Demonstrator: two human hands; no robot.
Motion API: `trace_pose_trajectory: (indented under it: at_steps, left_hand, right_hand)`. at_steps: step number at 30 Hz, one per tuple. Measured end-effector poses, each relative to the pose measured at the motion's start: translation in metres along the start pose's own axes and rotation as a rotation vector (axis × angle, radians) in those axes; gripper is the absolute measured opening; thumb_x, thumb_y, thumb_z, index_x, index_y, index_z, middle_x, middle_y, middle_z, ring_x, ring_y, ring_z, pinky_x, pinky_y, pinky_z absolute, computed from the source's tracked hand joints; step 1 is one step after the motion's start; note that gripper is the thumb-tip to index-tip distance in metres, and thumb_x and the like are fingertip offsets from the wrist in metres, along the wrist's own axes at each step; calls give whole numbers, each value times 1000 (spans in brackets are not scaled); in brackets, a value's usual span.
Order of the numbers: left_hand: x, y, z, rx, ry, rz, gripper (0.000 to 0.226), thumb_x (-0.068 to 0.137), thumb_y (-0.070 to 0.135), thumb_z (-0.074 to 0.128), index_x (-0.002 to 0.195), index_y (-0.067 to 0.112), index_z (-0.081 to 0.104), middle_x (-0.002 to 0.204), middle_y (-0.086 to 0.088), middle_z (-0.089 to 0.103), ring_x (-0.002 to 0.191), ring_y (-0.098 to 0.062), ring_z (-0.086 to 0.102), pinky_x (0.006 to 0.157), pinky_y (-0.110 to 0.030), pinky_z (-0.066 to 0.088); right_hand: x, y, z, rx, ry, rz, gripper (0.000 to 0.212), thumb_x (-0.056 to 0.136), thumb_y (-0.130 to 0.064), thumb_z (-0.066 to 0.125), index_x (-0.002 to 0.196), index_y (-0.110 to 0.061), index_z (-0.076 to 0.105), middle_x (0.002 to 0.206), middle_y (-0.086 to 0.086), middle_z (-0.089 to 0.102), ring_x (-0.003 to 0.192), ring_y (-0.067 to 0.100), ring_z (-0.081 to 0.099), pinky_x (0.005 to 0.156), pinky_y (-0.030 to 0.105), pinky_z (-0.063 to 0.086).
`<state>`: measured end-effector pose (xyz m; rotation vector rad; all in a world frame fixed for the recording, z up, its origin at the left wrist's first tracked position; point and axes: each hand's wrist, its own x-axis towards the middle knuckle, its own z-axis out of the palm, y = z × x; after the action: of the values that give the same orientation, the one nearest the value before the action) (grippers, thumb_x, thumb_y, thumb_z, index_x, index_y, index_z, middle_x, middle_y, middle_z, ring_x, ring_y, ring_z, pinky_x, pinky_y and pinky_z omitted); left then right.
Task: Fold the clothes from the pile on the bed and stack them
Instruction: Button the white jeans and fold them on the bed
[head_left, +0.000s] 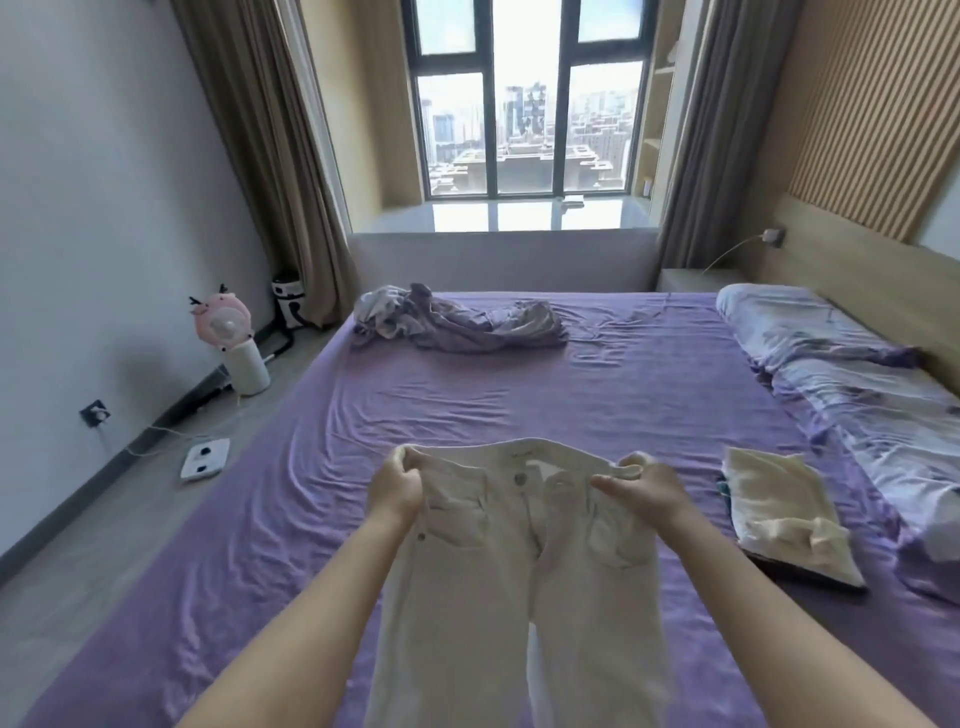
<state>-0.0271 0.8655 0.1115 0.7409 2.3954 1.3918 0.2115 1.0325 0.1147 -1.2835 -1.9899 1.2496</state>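
So that the legs are hanging straight for folding, the left hand (396, 486) and the right hand (647, 480) are each pinching one end of the waistband of the white denim trousers (519, 561). The trousers are hanging below both grips over the purple bed sheet (623, 395), the folded cream stack (784, 514) is lying right of the right grip, and the crumpled pile (457, 325) is waiting far beyond them.

We can't read any text here. The inside waistband of the white trousers (519, 545) carries a small label, but it's too blurred to make out. We see no brands, numbers or signs anywhere else.
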Motion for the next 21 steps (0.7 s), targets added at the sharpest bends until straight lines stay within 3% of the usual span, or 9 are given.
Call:
trace_pose_trajectory:
  at_steps: [2, 6, 13, 16, 21]
  left_hand:
    - [18, -12, 20, -68, -25, 6, 31, 84, -13, 43, 97, 8, 60, 102, -10, 66, 93, -18, 58, 69, -13, 40]
    - [48, -26, 50, -58, -101, 24, 35, 86, -17, 40, 108, -1, 62, 110, -12, 65, 100, -16, 58, 77, -7, 39]
    - [112, -60, 95, 97, -143, -10, 25, 94, 5, 48, 110, 12, 65, 112, -4, 68, 107, -21, 60, 90, -28, 41]
    - [148, -86, 118, 111, -169, -45, 25, 93, 6, 47, 107, 16, 65, 109, -2, 68, 103, -20, 61, 79, -24, 42]
    - [207, -143, 158, 124, -217, -112, 27, 92, 5, 46, 104, 20, 65, 106, 1, 68, 100, -17, 60, 74, -18, 39]
  right_hand:
    - [27, 22, 12, -35, -25, 33, 26, 73, -22, 80, 85, -9, 60, 73, 0, 61, 70, 15, 56, 58, 24, 41]
    - [68, 49, 31, -96, -81, 112, 21, 77, -14, 72, 95, -11, 64, 89, 5, 65, 83, 20, 59, 70, 29, 44]
    - [126, 73, 64, -228, -51, 147, 28, 78, -5, 59, 104, -9, 67, 99, 7, 68, 86, 19, 56, 69, 24, 36]
    - [153, 87, 79, -299, -23, 137, 26, 81, -7, 60, 106, -11, 66, 105, 7, 65, 98, 22, 57, 72, 22, 33]
    - [198, 120, 114, -410, -27, 125, 21, 84, -7, 61, 103, -12, 67, 103, 8, 63, 97, 23, 58, 77, 23, 36]
